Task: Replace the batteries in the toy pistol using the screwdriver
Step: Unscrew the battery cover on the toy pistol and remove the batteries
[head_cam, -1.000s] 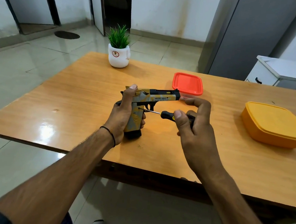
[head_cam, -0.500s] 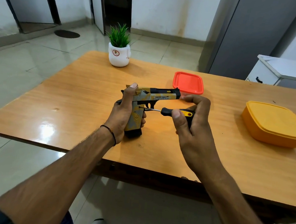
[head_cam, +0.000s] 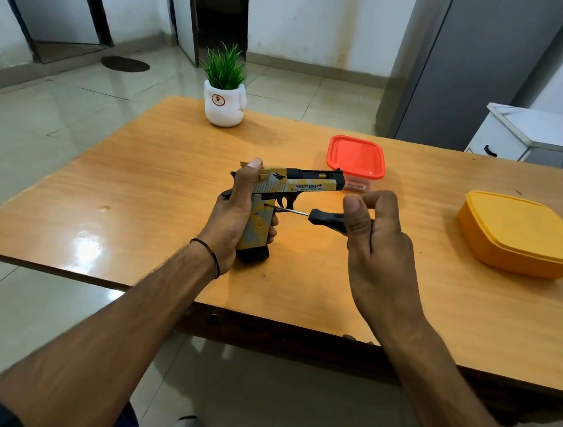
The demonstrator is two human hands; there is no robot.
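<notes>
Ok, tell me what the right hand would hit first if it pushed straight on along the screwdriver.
The grip of the toy pistol: the right hand points the screwdriver leftward, its tip seemingly touching that grip. Behind it sits the left hand, gripping the pistol.

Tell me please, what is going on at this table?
A person is working on a toy pistol. The left hand grips its handle and holds it upright, butt on the table. The right hand pinches the screwdriver, whose tip sits against the side of the grip. A red box, a yellow box and a plant stand behind, untouched.
</notes>
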